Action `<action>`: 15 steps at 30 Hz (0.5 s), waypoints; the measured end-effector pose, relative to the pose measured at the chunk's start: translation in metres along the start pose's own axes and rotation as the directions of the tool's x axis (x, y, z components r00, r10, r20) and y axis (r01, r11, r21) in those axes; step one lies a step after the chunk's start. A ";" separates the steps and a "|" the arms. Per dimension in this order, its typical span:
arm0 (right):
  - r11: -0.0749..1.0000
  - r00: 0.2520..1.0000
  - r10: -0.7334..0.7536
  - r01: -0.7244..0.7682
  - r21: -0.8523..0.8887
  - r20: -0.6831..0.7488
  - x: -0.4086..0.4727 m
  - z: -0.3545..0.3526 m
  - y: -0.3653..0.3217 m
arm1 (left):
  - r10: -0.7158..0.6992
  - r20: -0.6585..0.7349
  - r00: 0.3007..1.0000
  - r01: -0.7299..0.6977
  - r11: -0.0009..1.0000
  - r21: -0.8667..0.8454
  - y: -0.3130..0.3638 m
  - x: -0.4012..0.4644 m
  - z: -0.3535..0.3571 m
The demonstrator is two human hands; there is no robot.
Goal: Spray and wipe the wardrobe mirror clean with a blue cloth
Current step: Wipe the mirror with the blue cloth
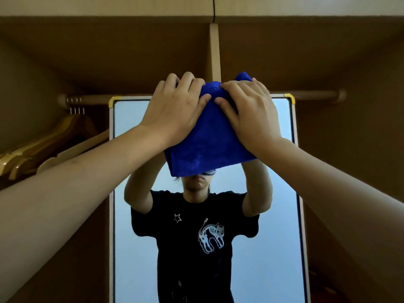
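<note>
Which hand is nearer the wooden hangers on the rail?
Left. The left hand grips the folded blue cloth on the side toward the wooden hangers; the right hand grips the cloth's far side, farther from them.

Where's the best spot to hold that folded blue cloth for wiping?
Grip the folded blue microfibre cloth along its bunched top edge, from above, as the left hand and right hand do; its flat lower part hangs free in front of the mirror.

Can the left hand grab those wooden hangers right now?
Probably not right away. The left hand is busy gripping the blue cloth with the right hand. The hangers hang off to the left with nothing between, so letting go first should free it.
</note>
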State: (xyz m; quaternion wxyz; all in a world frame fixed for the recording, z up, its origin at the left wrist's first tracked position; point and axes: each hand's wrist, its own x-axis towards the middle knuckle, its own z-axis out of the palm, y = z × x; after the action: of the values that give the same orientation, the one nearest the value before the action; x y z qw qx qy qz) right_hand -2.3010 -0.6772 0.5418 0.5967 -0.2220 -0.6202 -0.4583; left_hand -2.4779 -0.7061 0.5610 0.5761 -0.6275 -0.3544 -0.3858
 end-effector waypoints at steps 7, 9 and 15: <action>0.998 0.998 -0.021 0.017 -0.064 -0.067 0.003 0.012 -0.019 | 0.015 0.010 1.000 -0.015 1.000 -0.026 -0.018 -0.008 -0.005; 0.997 0.996 -0.033 0.027 -0.075 -0.080 0.005 0.014 -0.024 | 0.013 0.009 1.000 -0.012 1.000 -0.026 -0.022 -0.010 -0.006; 0.997 0.996 -0.050 0.045 -0.062 -0.079 0.013 0.027 -0.043 | 0.006 0.024 1.000 -0.006 1.000 0.002 -0.042 -0.022 -0.012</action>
State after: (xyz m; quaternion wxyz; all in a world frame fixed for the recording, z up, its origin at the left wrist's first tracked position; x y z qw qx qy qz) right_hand -2.3527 -0.6789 0.5443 0.6032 -0.2063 -0.5866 -0.4995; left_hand -2.5262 -0.7142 0.5611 0.5735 -0.6326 -0.3596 -0.3763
